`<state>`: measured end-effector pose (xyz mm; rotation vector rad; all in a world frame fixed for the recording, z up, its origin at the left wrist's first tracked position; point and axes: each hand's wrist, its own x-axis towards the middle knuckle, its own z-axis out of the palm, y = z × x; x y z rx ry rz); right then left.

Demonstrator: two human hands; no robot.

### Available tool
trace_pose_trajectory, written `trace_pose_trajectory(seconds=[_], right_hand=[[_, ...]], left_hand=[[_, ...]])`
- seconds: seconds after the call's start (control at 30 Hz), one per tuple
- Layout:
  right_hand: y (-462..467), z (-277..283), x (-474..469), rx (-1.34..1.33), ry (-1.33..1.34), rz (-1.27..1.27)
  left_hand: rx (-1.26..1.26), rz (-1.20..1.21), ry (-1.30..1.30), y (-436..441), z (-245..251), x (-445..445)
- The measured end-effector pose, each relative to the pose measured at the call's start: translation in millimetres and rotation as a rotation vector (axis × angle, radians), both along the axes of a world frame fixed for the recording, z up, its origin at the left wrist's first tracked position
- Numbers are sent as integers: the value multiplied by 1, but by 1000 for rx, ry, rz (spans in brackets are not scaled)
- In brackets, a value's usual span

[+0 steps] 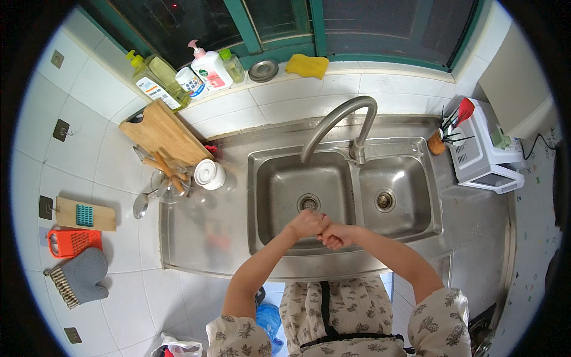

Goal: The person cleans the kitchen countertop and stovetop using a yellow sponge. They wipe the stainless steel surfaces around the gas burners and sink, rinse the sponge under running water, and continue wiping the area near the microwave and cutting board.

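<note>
Over the front of the large left basin of a stainless steel double sink (285, 187), my left hand (308, 223) and my right hand (337, 235) touch each other, fingers curled. No object shows in either one; the fingers are partly hidden. Beyond them the curved metal faucet (334, 118) arches over the left basin, and no water is seen running from it. A drain strainer (308, 202) lies just past my left hand. The smaller right basin (401, 178) has its own drain (384, 201).
Left are a wooden cutting board (165, 134), a lidded white jar (209, 174) and a glass utensil holder (171, 187). The window ledge holds a pump bottle (212, 69), other bottles and a yellow cloth (308, 66). A white microwave (477, 147) and a utensil cup (436, 143) stand right.
</note>
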<state>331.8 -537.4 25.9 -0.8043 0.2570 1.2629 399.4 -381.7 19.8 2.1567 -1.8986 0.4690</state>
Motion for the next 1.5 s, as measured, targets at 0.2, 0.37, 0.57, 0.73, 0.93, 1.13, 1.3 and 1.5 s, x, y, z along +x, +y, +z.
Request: trace_pose_trajectory(seconds=[0.2,0.37,0.57,0.73,0.93,1.13,1.3,1.5], right_hand=[[-6,-4,9,-559,-908,105],[-20,33,8,-431,-932,-223],[-1,-33,-29,-355,-571,-438],[29,-30,-50,-703,-647,-337],[65,-17,-67,-738,-454,-624],[47,-41,-130,-923,-346,-903],[26,-11,-234,-331,-96,-1585],[22,-13,-420,-82,-131,-2089]], left_hand=[[354,463,196,-7,11,-13],[290,889,692,4,63,-24],[365,1042,1250,72,-41,-15],[623,1166,632,94,-49,-2],[506,973,340,78,-38,10],[400,680,568,-8,7,-43],[450,158,761,-86,45,-166],[600,-405,889,-136,39,-338]])
